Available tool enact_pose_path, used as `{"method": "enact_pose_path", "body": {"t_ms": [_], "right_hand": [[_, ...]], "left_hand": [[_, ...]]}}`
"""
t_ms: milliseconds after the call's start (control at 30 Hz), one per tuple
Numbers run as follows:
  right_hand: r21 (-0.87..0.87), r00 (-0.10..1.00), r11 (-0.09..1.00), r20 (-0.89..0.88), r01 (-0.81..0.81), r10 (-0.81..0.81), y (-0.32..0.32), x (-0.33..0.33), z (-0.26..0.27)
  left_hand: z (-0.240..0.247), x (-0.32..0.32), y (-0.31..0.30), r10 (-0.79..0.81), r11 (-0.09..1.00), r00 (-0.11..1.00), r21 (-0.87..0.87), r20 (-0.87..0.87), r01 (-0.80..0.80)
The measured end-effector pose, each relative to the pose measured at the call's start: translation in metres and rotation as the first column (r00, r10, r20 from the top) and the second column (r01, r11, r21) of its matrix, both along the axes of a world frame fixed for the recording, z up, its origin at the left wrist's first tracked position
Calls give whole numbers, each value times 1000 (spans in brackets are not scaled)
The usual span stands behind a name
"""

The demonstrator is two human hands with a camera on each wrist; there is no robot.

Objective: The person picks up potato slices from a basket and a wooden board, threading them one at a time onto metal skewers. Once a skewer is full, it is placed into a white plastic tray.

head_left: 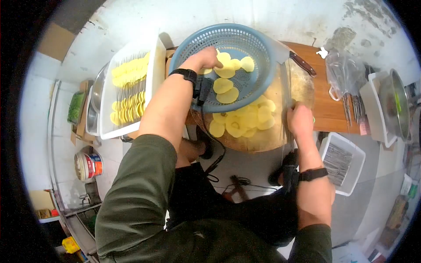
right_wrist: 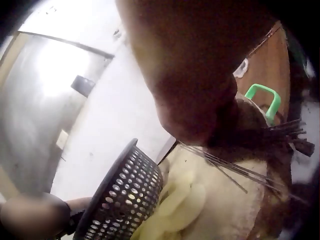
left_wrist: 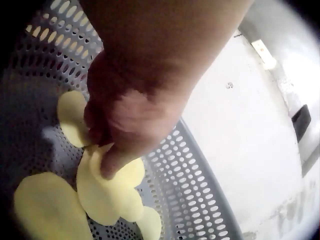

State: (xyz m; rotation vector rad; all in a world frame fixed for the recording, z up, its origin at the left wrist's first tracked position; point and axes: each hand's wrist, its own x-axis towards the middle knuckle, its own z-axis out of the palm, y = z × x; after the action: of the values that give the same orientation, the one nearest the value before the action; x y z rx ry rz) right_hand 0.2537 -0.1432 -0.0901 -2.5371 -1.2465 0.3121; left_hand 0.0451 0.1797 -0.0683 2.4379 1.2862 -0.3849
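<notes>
Inside a blue-grey plastic colander (head_left: 193, 44), my left hand (head_left: 206, 59) reaches down to thin yellow potato slices. Its thumb lies over one of several overlapping slices (left_wrist: 102, 195) while the fingers curl beneath, pinching there. More loose slices (head_left: 226, 97) lie in the colander. On the round wooden board (head_left: 302, 87), my right hand (head_left: 300, 120) is curled around long thin metal skewers (head_left: 286, 83); their ends stick out past it in the right wrist view. A pile of potato slices (head_left: 245, 120) rests on the board, left of that hand.
A knife (head_left: 302, 63) lies at the board's back right. To the left, a white tub (head_left: 155, 61) holds skewered slices (head_left: 129, 107). A white bin of skewers (head_left: 337, 160) stands lower right. A green handle (right_wrist: 275, 102) shows beside the right hand.
</notes>
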Motion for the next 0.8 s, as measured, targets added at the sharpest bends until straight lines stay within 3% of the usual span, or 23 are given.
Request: {"method": "enact_pose_path", "body": {"t_ms": [67,133,200,267,300,333,367,400,500,567,600,667,733,800], "right_hand": [[-21,1000,1000,-5,-4,4,-2,2,-2],[-87,1000,996,-19,-21,19,0,-4,11],[-143,999,990,-33,12,-17,2,-1,3],[6,996,999,-83,-33,33,-1,-5,11],[0,998,1000,-62,-27,27,0,-5,9],[-13,999,1000,-39,-11,10,1,-5,7],[-6,999,999,-33,-36,36,1,-6,6],[18,999,999,-37,-32,33,1,-6,5],[35,999,999,-32,-26,27,3,-1,-4],[30,1000,999,-18,-21,22,6,2,-10],[26,1000,1000,-24,-18,18,6,2,-11],[12,1000,1000,-18,-1,1,5,0,-9],[50,998,999,-66,5,-2,2,-7,0],[13,999,1000,-35,1,-1,0,-7,2]], "left_hand": [[8,-8,-2,15,1000,975,-18,222,-11],[23,-7,-20,69,994,983,-97,169,-53],[26,-23,-25,286,897,904,-421,317,-136],[27,-23,-36,211,921,966,-363,152,-144],[23,-20,-40,163,920,981,-375,101,-114],[30,-15,-53,28,962,999,-273,23,-21],[4,-10,-40,-460,885,864,-23,-207,465],[25,-19,-65,-149,977,959,-115,239,180],[49,-26,-100,-89,978,913,-140,399,156],[60,-40,-122,53,989,741,-137,669,53],[67,-47,-133,54,989,736,-138,675,54],[76,-65,-147,287,955,650,-264,704,-137],[65,-77,-139,544,812,496,-574,676,-108],[66,-82,-132,649,734,310,-679,695,-15]]}}
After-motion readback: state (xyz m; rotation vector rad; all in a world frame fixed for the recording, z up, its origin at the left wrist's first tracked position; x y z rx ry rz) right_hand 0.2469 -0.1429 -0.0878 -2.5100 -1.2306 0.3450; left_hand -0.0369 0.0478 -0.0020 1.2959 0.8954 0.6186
